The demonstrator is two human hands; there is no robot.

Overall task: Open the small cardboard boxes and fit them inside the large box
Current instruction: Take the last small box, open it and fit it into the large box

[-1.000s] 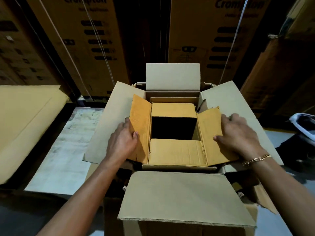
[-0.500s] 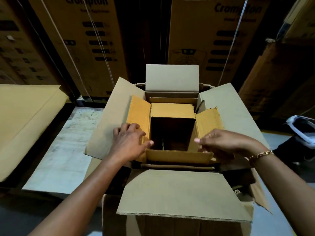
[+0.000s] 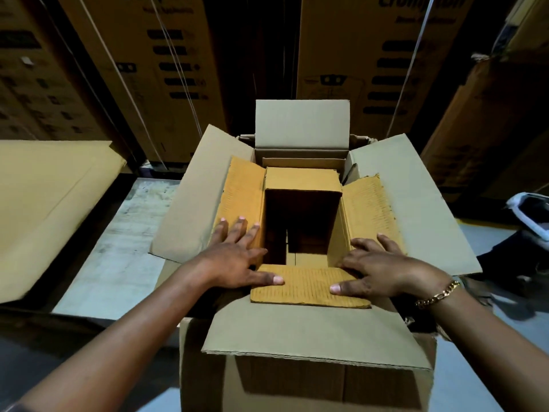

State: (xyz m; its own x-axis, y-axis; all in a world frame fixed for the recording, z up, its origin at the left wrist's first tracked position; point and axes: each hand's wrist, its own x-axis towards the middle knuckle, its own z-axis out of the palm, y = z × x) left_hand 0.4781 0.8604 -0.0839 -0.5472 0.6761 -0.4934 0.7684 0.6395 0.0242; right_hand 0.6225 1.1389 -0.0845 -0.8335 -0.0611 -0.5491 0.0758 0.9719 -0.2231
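head: flat hands (image 3: 237, 260) (image 3: 386, 270) on small box (image 3: 309, 285)

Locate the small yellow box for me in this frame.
The small yellow box sits centre in the head view, inside the open large box, flaps spread; the left hand rests on its left flap, the right hand on its right flap.

Behind the large box (image 3: 312, 337), to its right, the tall printed carton (image 3: 350, 63) carries the brand name "Crompton" in dark letters, cropped by the top edge of the view. The line of small print and the dark label bars below it are illegible. Behind the large box to its left, the print on a second carton (image 3: 142, 69) is also illegible.
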